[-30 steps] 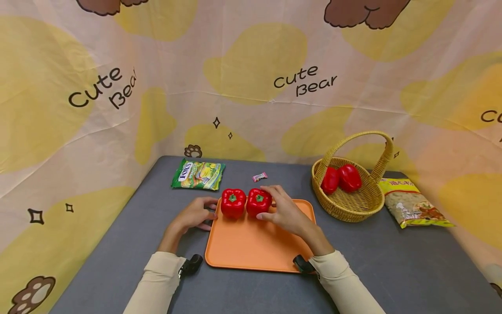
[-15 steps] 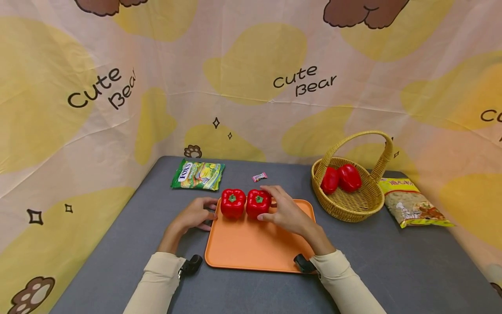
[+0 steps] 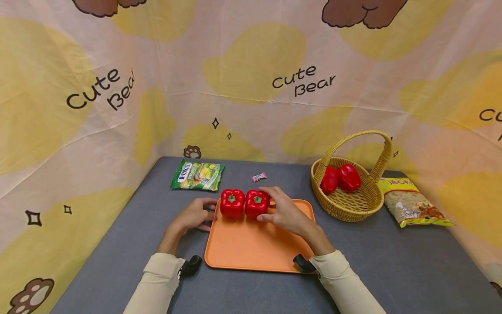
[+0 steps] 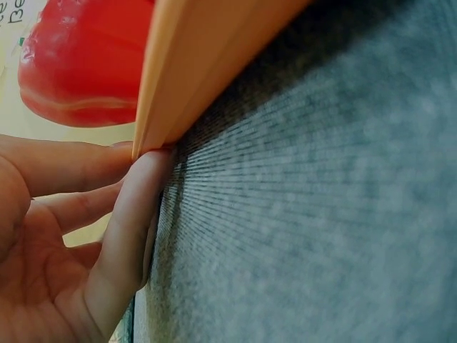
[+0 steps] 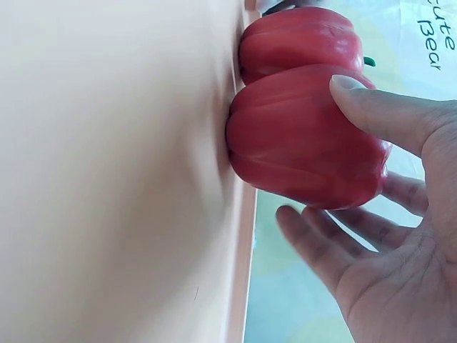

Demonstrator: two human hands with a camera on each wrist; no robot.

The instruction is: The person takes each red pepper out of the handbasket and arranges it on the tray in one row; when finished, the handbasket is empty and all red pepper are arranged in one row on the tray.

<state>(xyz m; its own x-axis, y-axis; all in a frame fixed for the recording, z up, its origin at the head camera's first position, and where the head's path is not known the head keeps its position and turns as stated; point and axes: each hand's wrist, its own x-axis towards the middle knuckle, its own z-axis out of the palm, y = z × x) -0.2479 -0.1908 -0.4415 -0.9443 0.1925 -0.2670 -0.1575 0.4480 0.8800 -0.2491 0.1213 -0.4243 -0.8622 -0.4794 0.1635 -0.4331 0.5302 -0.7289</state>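
Observation:
Two red bell peppers with green stems stand side by side at the back left of an orange tray [image 3: 255, 250]. My right hand [image 3: 285, 213] holds the right bell pepper [image 3: 256, 205], with the thumb on its near side and the fingers around the far side. In the right wrist view, that pepper [image 5: 303, 139] sits on the tray against the other one. The left bell pepper [image 3: 232, 204] is untouched by the hands. At the tray's left edge is my left hand [image 3: 194, 214]. In the left wrist view, its thumb and finger pinch the tray rim [image 4: 146, 118].
A wicker basket [image 3: 354, 213] with two red peppers [image 3: 348, 178] stands at the back right. Beside it lies a yellow-topped food packet [image 3: 413, 205]. A green Fox's candy bag [image 3: 198, 175] and a small pink wrapped candy [image 3: 259, 177] lie behind the tray. Patterned cloth [image 3: 251, 65] hangs behind the table.

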